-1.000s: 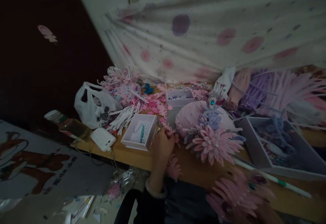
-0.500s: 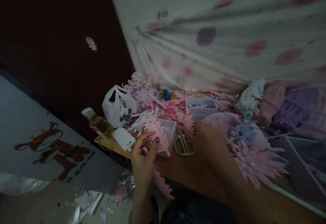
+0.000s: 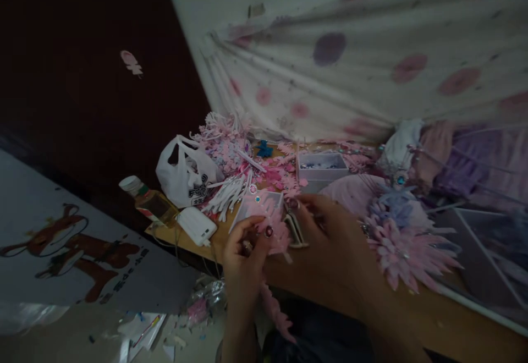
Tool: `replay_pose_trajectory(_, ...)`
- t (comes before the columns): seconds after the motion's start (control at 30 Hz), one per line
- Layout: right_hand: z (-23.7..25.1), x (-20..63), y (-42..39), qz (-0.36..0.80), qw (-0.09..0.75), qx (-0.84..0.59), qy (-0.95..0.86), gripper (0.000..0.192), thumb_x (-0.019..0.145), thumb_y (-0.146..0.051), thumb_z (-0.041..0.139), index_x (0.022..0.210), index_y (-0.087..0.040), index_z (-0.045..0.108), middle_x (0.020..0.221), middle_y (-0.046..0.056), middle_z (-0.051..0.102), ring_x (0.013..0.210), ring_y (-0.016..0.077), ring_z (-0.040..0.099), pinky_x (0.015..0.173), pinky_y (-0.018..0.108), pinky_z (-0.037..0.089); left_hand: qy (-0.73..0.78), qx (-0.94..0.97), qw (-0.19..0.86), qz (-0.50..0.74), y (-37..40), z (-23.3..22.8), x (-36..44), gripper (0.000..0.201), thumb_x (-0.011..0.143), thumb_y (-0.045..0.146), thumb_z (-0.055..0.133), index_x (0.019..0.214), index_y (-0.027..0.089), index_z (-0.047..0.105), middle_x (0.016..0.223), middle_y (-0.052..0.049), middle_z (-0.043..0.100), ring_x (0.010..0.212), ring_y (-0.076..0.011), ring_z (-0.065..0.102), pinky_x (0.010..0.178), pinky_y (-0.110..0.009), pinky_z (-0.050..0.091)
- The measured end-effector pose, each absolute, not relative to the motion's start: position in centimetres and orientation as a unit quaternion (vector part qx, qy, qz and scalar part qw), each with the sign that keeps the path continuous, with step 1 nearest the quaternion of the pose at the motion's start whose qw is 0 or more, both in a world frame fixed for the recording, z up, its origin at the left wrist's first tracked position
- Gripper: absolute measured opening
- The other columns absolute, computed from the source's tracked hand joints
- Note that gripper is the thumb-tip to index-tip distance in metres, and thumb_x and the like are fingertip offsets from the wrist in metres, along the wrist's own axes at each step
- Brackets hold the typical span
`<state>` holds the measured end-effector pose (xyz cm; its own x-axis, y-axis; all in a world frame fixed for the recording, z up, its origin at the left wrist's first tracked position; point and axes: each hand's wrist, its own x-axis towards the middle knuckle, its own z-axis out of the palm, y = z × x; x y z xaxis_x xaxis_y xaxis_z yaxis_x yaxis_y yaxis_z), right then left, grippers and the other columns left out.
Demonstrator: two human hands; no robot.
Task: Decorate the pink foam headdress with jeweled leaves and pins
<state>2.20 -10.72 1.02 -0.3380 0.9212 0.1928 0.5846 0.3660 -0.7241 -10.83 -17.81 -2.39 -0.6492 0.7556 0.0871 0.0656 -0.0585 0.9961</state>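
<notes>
My left hand [image 3: 244, 250] pinches a pink, leaf-edged fabric trim [image 3: 277, 235] between thumb and forefinger. A blue gem and a pinkish gem sit near the trim's top, and a strip of the same pink shape hangs below my wrist. To its right, my right hand [image 3: 330, 223] is closed, its fingertips together near the trim; anything between them is too small or blurred to make out. Scissors [image 3: 297, 236] lie on the table, partly hidden by my right hand. Behind the trim stands a white box [image 3: 240, 214], mostly covered.
A white plastic bag [image 3: 177, 179], a bottle [image 3: 154, 206] and a white power bank [image 3: 196, 226] stand at the table's left end. Behind are pink and white trimmings [image 3: 226, 148] and a second box [image 3: 324, 173] of small beads. Pink petal decorations [image 3: 408, 253] lie at right.
My right hand has moved down and left from beside the pink pieces, closer to my left hand. My left hand, still holding the trim, has shifted slightly right. The view has turned a little.
</notes>
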Motion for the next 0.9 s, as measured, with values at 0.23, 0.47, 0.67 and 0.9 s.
replay_pose_trajectory(0.23,-1.4,7.7,-14.9,0.597,0.455,-0.33,-0.572,0.025,0.086,-0.04,0.07,0.101,-0.021,0.067,0.083,0.001,0.067,0.076,0.0143,0.062,0.067,0.019,0.048,0.551,0.388,0.299,0.676,-17.7,-2.1,-5.9,0.024,0.071,0.032,0.076,0.091,0.021,0.071,0.077,0.0,0.066,0.061,-0.0106,0.053,0.055,-0.02,0.043)
replay_pose_trajectory(0.47,-2.5,12.8,-15.2,0.869,0.459,-0.068,-0.172,0.025,0.073,-0.025,0.086,0.082,-0.014,0.065,0.061,-0.006,0.045,0.049,0.0022,0.035,0.055,0.014,0.043,0.48,0.304,0.381,0.729,-17.2,-1.6,-1.3,0.036,0.068,0.053,0.077,0.068,0.018,0.067,0.056,0.004,0.057,0.038,-0.0029,0.034,0.035,-0.014,0.026)
replay_pose_trajectory(0.67,-2.1,15.1,-16.1,0.914,0.392,0.109,0.004,0.031,0.072,-0.011,0.083,0.08,-0.012,0.054,0.058,-0.011,0.032,0.045,-0.0007,0.022,0.05,0.008,0.031,0.491,0.321,0.356,0.728,-15.3,-1.4,-0.5,0.05,0.073,0.053,0.07,0.045,0.017,0.051,0.065,-0.001,0.06,0.048,-0.0074,0.045,0.042,-0.019,0.035)
replay_pose_trajectory(0.9,-4.1,17.1,-16.1,0.869,0.483,-0.008,-0.104,0.041,0.067,-0.028,0.085,0.068,-0.016,0.046,0.057,-0.012,0.015,0.047,0.0017,-0.003,0.045,0.011,0.03,0.538,0.332,0.396,0.666,-15.3,-2.0,1.0,0.055,0.083,0.057,0.057,0.046,0.019,0.041,0.045,0.004,0.044,0.036,-0.0067,0.033,0.035,-0.02,0.025)
